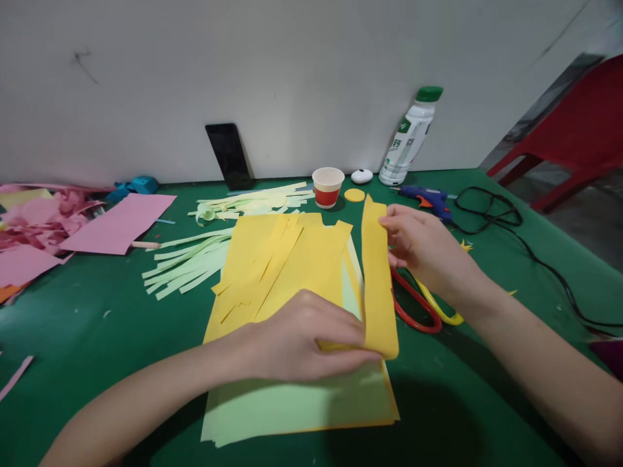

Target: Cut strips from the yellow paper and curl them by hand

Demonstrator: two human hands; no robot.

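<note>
A: Where is the yellow paper strip (378, 279)?

B: Between the two hands, at the right edge of the paper stack (292, 412) on the green desk (121, 340). A red handle loop (431, 326) shows just to its right.

A: And the fingers?

B: On the left hand (302, 340), thumb and forefinger are nearly together, pinching the near end. The right hand (421, 243) has its fingers closed on the right-hand edge, close to the far end.

A: How would you do this part well?

B: I'd keep both pinches light, line the long edges up and press any crease flat from one end to the other; hard gripping would probably buckle the paper.

A: Which way does it point?

B: Its long axis runs away from the person, far end leaning slightly left. The pointed tip faces the white wall (292, 78); the near end bends toward the left fingers.
</note>
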